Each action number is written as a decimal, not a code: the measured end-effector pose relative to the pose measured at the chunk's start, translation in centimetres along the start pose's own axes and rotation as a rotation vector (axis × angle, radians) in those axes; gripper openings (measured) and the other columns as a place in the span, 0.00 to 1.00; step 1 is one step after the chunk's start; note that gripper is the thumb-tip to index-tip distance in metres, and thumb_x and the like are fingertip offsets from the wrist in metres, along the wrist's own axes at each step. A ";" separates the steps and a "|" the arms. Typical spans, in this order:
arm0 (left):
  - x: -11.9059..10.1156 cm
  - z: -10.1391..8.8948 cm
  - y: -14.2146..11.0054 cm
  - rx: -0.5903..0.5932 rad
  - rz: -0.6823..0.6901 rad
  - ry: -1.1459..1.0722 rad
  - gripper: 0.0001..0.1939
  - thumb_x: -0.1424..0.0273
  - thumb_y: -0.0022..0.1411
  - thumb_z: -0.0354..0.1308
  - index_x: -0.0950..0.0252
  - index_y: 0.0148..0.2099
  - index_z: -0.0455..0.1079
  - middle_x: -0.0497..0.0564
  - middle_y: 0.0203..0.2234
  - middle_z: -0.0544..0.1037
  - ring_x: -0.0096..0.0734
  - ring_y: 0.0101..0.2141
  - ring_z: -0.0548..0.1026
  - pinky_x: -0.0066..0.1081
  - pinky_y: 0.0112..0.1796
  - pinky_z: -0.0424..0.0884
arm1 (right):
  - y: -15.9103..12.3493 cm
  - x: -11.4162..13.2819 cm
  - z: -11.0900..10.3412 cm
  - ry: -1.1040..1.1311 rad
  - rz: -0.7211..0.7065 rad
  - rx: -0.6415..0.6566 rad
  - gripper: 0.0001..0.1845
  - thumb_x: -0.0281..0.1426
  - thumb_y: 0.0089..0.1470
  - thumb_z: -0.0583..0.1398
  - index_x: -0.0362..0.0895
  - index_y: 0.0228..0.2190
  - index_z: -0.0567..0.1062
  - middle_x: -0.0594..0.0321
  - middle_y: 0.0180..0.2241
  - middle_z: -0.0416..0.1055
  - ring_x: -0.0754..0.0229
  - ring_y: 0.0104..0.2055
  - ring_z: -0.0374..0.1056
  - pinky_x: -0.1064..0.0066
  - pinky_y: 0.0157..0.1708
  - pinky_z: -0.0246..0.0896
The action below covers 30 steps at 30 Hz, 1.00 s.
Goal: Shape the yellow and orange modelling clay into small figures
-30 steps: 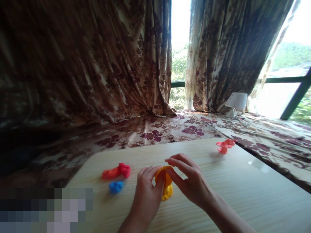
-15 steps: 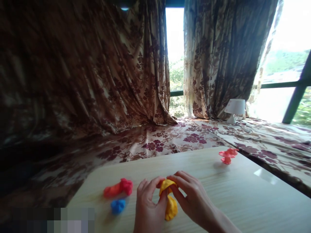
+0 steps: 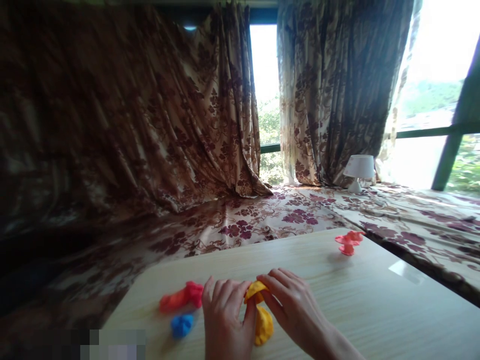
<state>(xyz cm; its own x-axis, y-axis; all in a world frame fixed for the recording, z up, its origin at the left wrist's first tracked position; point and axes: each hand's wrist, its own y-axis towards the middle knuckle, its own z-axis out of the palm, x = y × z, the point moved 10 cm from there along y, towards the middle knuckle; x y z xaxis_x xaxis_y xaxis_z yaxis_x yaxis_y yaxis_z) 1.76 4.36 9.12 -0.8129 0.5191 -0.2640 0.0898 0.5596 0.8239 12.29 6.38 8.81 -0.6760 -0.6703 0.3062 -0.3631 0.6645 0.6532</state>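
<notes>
Grip of both hands was closed on the yellow piece (image 3: 256, 289): its left side was pinched btwn thumb and fingers of the left hand (image 3: 228, 320), its right side was held by the right hand (image 3: 294, 305). It was held up nr the middle of the surface (image 3: 375, 300), w/ a yellow lump (image 3: 264, 327) below; whether the two were joined couldn't be told. It was judged light, soft and prob. easily dented, not slippery, so a light fingertip hold along the curved rim was advised, w/o hard squeezing. Little room was left on the left side: the crimson lump (image 3: 194, 294), w/ the red roll (image 3: 174, 301), was just beside the left fingers (contact unclear), the blue lump (image 3: 182, 326) nearby. More room was offered to the right; the pink piece (image 3: 349, 242) was set well apart, nr the far right edge.
</notes>
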 end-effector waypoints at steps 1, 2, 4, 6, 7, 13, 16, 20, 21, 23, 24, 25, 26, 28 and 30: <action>-0.1 0.0 0.0 -0.003 0.003 -0.002 0.07 0.74 0.55 0.53 0.61 0.35 0.71 0.47 0.25 0.76 0.34 0.30 0.73 0.48 0.51 0.54 | 0.0 -0.1 0.0 0.009 0.012 -0.003 0.06 0.29 0.58 0.54 0.45 0.34 0.71 0.62 0.28 0.70 0.61 0.30 0.64 0.72 0.31 0.56; 0.0 0.0 0.0 -0.004 0.003 -0.006 0.07 0.75 0.55 0.53 0.61 0.34 0.71 0.47 0.25 0.76 0.34 0.29 0.73 0.47 0.51 0.54 | 0.0 -0.2 0.0 0.020 0.021 -0.003 0.06 0.30 0.58 0.54 0.45 0.35 0.71 0.62 0.28 0.70 0.61 0.31 0.64 0.72 0.31 0.56; 0.0 0.1 -0.1 0.002 0.012 -0.010 0.06 0.75 0.55 0.53 0.61 0.34 0.70 0.47 0.25 0.76 0.33 0.29 0.73 0.45 0.50 0.56 | -0.1 -0.3 0.0 0.035 0.032 0.005 0.07 0.30 0.58 0.53 0.45 0.36 0.71 0.62 0.28 0.69 0.61 0.31 0.64 0.73 0.31 0.56; -0.2 0.2 -0.3 0.005 0.039 -0.004 0.05 0.74 0.55 0.55 0.60 0.34 0.70 0.46 0.25 0.76 0.33 0.29 0.74 0.43 0.49 0.57 | -0.1 -0.3 0.0 0.028 0.034 0.010 0.08 0.30 0.59 0.52 0.45 0.33 0.71 0.62 0.26 0.69 0.62 0.29 0.63 0.74 0.29 0.55; -0.4 0.3 -0.4 0.004 0.052 0.003 0.05 0.73 0.54 0.55 0.60 0.34 0.70 0.46 0.24 0.76 0.33 0.29 0.74 0.43 0.49 0.58 | -0.1 -0.2 -0.1 0.017 0.034 0.008 0.09 0.30 0.59 0.52 0.45 0.31 0.71 0.63 0.26 0.68 0.62 0.28 0.63 0.74 0.29 0.55; 0.0 0.9 -0.7 0.025 0.050 0.023 0.07 0.73 0.54 0.55 0.60 0.37 0.69 0.46 0.27 0.78 0.35 0.30 0.75 0.43 0.47 0.61 | 0.0 -0.7 0.0 0.040 0.068 0.044 0.07 0.29 0.57 0.53 0.45 0.29 0.71 0.63 0.26 0.68 0.63 0.29 0.62 0.75 0.29 0.55; 0.4 1.2 -0.9 0.047 0.039 0.013 0.09 0.74 0.53 0.56 0.60 0.38 0.69 0.47 0.28 0.79 0.36 0.31 0.76 0.44 0.46 0.62 | -0.1 -0.9 0.3 0.079 0.085 0.077 0.04 0.27 0.55 0.56 0.45 0.30 0.71 0.64 0.27 0.68 0.63 0.30 0.62 0.75 0.29 0.55; 0.7 1.5 -0.9 0.095 0.005 -0.017 0.09 0.75 0.52 0.55 0.59 0.37 0.68 0.46 0.28 0.78 0.36 0.31 0.75 0.45 0.47 0.61 | -0.1 -0.7 0.5 0.063 0.077 0.081 0.05 0.23 0.51 0.58 0.45 0.29 0.71 0.65 0.26 0.67 0.62 0.29 0.62 0.74 0.29 0.54; 0.8 1.6 -0.9 0.108 -0.013 -0.024 0.09 0.76 0.52 0.55 0.59 0.37 0.68 0.46 0.28 0.78 0.36 0.31 0.75 0.46 0.47 0.61 | -0.1 -0.6 0.5 0.067 0.075 0.076 0.05 0.23 0.51 0.58 0.45 0.29 0.71 0.65 0.25 0.67 0.62 0.29 0.62 0.74 0.29 0.54; 1.1 1.6 -0.9 0.121 -0.053 -0.033 0.10 0.76 0.52 0.54 0.59 0.38 0.68 0.46 0.29 0.78 0.37 0.32 0.75 0.46 0.47 0.61 | -0.1 -0.7 0.3 0.095 0.080 0.055 0.08 0.21 0.49 0.58 0.45 0.31 0.71 0.65 0.26 0.68 0.63 0.29 0.62 0.74 0.29 0.55; 1.3 1.5 -0.9 0.121 -0.071 -0.035 0.11 0.75 0.52 0.54 0.59 0.39 0.68 0.47 0.29 0.78 0.37 0.33 0.75 0.46 0.47 0.61 | -0.1 -0.7 0.1 0.113 0.085 0.039 0.10 0.21 0.48 0.58 0.45 0.33 0.71 0.65 0.27 0.68 0.63 0.29 0.62 0.75 0.29 0.55; 1.4 1.5 -0.9 0.126 -0.080 -0.037 0.12 0.75 0.52 0.54 0.59 0.41 0.68 0.47 0.30 0.78 0.37 0.33 0.75 0.46 0.47 0.61 | -0.1 -0.8 0.0 0.129 0.089 0.021 0.12 0.20 0.47 0.58 0.45 0.34 0.71 0.65 0.27 0.68 0.63 0.30 0.63 0.75 0.30 0.55; 1.4 1.5 -0.9 0.132 -0.081 -0.040 0.13 0.75 0.53 0.54 0.59 0.42 0.68 0.48 0.30 0.78 0.37 0.33 0.75 0.46 0.47 0.61 | -0.1 -0.8 -0.2 0.139 0.089 0.002 0.12 0.20 0.47 0.58 0.45 0.35 0.71 0.65 0.28 0.68 0.63 0.29 0.63 0.75 0.30 0.56; 1.2 1.6 -0.9 0.148 -0.056 -0.049 0.14 0.75 0.53 0.54 0.59 0.43 0.68 0.48 0.31 0.79 0.37 0.33 0.75 0.47 0.48 0.61 | -0.1 -0.7 -0.4 0.146 0.073 -0.023 0.11 0.19 0.47 0.58 0.45 0.33 0.71 0.65 0.27 0.68 0.63 0.29 0.62 0.74 0.29 0.56; 0.9 1.7 -0.9 0.159 -0.024 -0.067 0.12 0.75 0.53 0.54 0.58 0.41 0.69 0.48 0.31 0.79 0.37 0.32 0.75 0.49 0.48 0.60 | -0.1 -0.5 -0.4 0.146 0.053 -0.025 0.10 0.19 0.48 0.57 0.45 0.31 0.72 0.64 0.26 0.68 0.63 0.29 0.62 0.74 0.29 0.55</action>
<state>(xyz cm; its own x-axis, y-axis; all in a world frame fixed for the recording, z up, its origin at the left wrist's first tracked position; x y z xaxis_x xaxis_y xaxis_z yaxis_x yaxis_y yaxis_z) 1.92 5.44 7.25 -0.7760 0.5433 -0.3203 0.1651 0.6651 0.7283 12.91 6.52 8.87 -0.5926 -0.6768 0.4367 -0.3120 0.6928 0.6502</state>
